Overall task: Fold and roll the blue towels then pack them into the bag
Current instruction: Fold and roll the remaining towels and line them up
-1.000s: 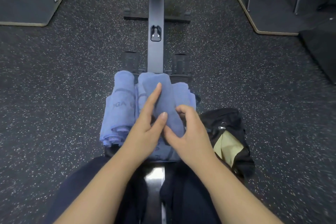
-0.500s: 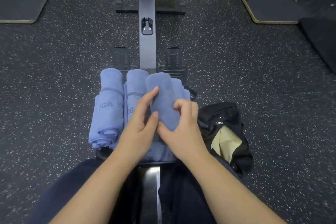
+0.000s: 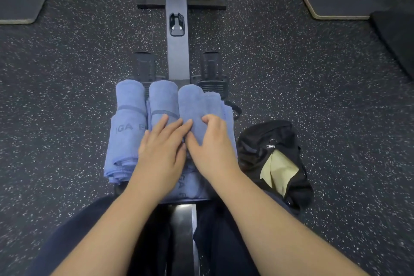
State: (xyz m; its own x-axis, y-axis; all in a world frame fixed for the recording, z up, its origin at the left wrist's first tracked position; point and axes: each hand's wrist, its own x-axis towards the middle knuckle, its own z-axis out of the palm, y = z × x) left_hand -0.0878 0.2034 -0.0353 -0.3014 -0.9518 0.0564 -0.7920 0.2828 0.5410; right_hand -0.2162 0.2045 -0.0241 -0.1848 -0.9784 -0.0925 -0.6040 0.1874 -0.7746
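Three rolled blue terry towels point(image 3: 161, 101) lie side by side; the left hand point(image 3: 161, 148) rests flat, the right hand's point(image 3: 212, 143) grip curls on the rightmost roll point(image 3: 190, 105), beside a black fabric bag point(image 3: 264, 141).

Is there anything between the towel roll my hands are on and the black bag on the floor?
Nothing visible. The right-hand towel roll lies under the left hand and right hand, and the black bag sits just right of it, its opening facing up.
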